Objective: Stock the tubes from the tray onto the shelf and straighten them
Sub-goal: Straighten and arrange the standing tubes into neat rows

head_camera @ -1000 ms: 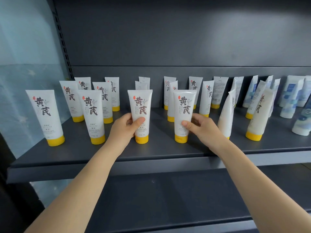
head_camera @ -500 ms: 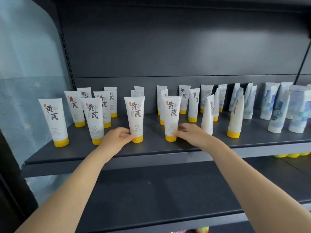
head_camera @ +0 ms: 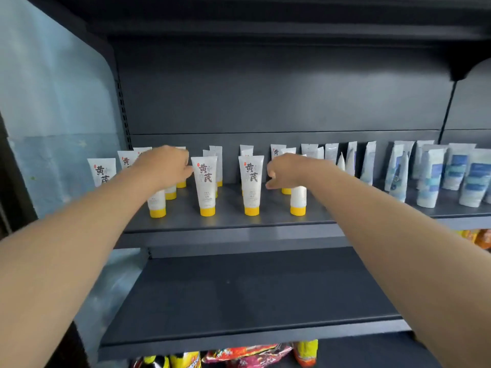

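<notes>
Apparently straightening is in hand: mid-frame, left hand and right hand flank two tubes on the shelf. Right fingers curl loosely, empty; left fingers too blurred to tell. Next, probably square the back rows.

White tubes, yellow caps; dark-grey shelf

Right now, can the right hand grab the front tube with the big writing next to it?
Probably yes. The right hand hangs just right of that tube, holding nothing, and only a small gap separates them. Nothing stands in that gap, so a short sideways move should bring the fingers onto it.
</notes>
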Tool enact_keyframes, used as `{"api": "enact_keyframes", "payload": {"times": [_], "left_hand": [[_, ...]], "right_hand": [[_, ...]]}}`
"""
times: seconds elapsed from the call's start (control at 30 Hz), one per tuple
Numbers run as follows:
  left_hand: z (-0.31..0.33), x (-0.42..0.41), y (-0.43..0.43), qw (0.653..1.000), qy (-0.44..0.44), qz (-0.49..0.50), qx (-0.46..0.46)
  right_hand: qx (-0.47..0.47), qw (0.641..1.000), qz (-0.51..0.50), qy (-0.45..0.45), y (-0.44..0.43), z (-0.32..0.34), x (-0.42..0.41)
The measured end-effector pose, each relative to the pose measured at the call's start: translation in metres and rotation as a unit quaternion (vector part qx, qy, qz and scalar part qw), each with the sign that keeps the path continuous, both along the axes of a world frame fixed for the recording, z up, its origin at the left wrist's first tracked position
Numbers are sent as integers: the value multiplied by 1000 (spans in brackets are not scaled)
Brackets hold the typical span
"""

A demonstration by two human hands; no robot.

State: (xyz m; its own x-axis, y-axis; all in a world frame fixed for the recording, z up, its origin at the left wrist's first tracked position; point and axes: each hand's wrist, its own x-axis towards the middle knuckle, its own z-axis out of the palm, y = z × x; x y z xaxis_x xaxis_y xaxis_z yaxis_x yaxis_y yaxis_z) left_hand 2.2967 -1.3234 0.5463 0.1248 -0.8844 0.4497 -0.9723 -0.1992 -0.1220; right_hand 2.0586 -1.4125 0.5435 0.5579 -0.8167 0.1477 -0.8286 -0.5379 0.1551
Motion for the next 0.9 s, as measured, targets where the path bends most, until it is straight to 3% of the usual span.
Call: {"api": "enact_keyframes", "payload": {"times": [0.1, 0.27, 0.5, 0.73, 0.9], "left_hand": [[35, -1, 14, 994, -90, 25, -52], [76, -2, 25, 975, -155, 58, -147], [99, 1, -6, 950, -267, 89, -132], [114, 25, -84, 956, -250, 60, -142], [131, 59, -159, 934, -334, 37, -125]], "right_hand": [[-62, 998, -18, -14, 11, 39, -9], [-144, 987, -28, -63, 19, 85, -18], [-130, 981, -14, -145, -7, 110, 1], [-145, 980, -57, -124, -72, 102, 29], [-160, 975, -63, -141, -142, 118, 58]]}}
